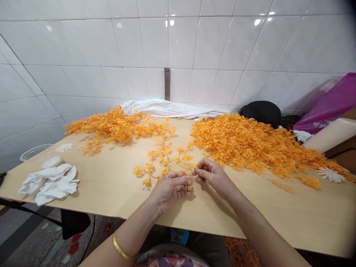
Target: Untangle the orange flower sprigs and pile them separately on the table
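My left hand [172, 189] is closed around the stem end of an orange artificial flower spray [165, 157], whose branches lie spread over the table beyond it. Close beside it, my right hand [210, 172] pinches at the same spray's stem with thumb and forefinger; a small orange piece shows at the fingertips, too small to make out clearly. A heap of loose orange flower pieces [244, 142] lies beyond my right hand. Farther off on the left rests a pile of orange flower sprays [116, 126].
Crumpled white tissues [57, 185] and a white flower [64, 147] lie at the left. Another white flower [330, 174] is at the right edge. White cloth [169, 108] runs along the wall, with a black pouch [261, 112] and a purple bag [326, 104] at the back right.
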Demonstrator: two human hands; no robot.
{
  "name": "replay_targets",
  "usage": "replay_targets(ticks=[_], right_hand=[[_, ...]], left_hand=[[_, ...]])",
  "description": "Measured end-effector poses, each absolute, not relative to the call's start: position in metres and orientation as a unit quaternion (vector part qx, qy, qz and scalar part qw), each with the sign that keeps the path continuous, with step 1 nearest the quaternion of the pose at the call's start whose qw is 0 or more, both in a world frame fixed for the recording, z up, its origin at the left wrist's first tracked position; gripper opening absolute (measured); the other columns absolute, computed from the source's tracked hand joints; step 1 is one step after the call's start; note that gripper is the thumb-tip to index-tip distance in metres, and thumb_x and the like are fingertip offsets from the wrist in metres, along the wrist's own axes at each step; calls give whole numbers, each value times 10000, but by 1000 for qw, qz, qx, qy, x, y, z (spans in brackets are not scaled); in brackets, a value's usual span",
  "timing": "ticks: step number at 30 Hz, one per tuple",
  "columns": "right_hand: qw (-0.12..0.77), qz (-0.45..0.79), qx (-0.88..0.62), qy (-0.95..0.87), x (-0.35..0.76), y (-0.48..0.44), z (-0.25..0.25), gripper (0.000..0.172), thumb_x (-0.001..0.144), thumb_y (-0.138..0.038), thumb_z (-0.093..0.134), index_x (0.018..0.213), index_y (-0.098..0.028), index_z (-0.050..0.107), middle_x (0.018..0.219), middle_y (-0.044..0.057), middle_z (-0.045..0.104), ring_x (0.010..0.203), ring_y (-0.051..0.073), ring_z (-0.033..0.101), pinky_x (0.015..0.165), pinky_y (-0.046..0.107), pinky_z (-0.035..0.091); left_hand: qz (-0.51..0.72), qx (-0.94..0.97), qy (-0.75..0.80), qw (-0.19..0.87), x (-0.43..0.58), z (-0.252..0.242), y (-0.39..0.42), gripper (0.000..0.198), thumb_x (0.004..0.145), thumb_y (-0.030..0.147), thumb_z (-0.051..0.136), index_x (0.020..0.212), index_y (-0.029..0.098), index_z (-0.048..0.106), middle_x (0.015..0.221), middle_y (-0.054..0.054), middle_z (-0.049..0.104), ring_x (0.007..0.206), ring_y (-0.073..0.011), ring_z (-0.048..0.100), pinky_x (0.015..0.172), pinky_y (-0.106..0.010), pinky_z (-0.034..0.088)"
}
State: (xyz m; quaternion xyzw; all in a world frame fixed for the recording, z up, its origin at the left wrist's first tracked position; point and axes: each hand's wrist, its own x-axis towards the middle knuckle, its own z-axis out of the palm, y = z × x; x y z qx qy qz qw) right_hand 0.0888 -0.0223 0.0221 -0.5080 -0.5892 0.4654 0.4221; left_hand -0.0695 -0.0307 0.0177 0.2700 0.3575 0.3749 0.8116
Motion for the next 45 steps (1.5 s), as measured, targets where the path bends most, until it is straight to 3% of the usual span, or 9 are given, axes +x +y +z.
replay_targets(ticks=[3,9,15,23,26,30,33,37,45], right_hand=[[417,438,-519,-604,89,-32,22,96,704,-224,469,650,-189,398,581,-41,476,485,87,414,481,221,331],[338,111,-600,-717,91,-49,12,135,749,-127,370,631,-194,369,592,-18,441,550,117,397,515,238,280],[270,41,-600,-752,86,-54,12,143,744,-79,328,689,-188,402,689,22,478,601,135,437,555,248,310],[330,191,-619,-687,94,-61,13,96,756,-156,385,680,-188,435,596,-18,476,529,115,435,489,229,318],[384,257,-596,-656,100,-60,14,104,781,-233,414,803,-174,497,700,2,532,571,112,473,520,231,366],[428,385,-533,-620,100,-42,18,271,774,-346,472,983,-174,496,783,17,567,592,110,527,543,239,421],[459,413,-521,-590,98,-15,20,216,745,-349,508,863,-170,538,639,-21,543,515,96,508,499,223,415],[521,430,-518,-524,93,28,19,130,700,-285,540,667,-167,499,525,-40,523,449,83,494,454,204,402],[535,487,-490,-486,65,69,1,209,742,-387,495,719,-198,408,469,-53,506,414,103,519,412,209,400]], left_hand=[[345,252,354,832,-65,22,-23,109,671,121,608,759,118,544,745,-74,611,654,-157,595,603,-288,456],[332,292,379,813,-59,19,-17,64,673,87,576,677,114,518,561,-29,568,449,-105,522,472,-235,411],[302,257,369,841,-54,17,-19,163,659,217,636,735,115,535,638,-64,613,583,-166,602,570,-293,464],[312,266,357,839,-47,12,-18,197,632,44,601,719,147,457,571,-42,604,535,-165,604,534,-280,463],[313,279,362,832,-43,12,-18,213,618,28,597,716,154,455,525,-19,585,505,-151,592,531,-275,465],[310,355,371,800,-30,13,-3,185,586,20,596,656,140,474,488,-29,577,450,-137,565,460,-230,435],[310,405,372,776,-23,15,22,159,582,8,584,633,126,492,461,-40,567,409,-122,535,414,-200,396],[310,372,288,826,-30,16,56,83,653,57,570,695,107,519,546,-50,582,473,-100,546,457,-190,405],[442,292,315,788,-49,7,87,180,639,80,584,663,161,424,407,53,439,355,-59,406,428,-191,361]])
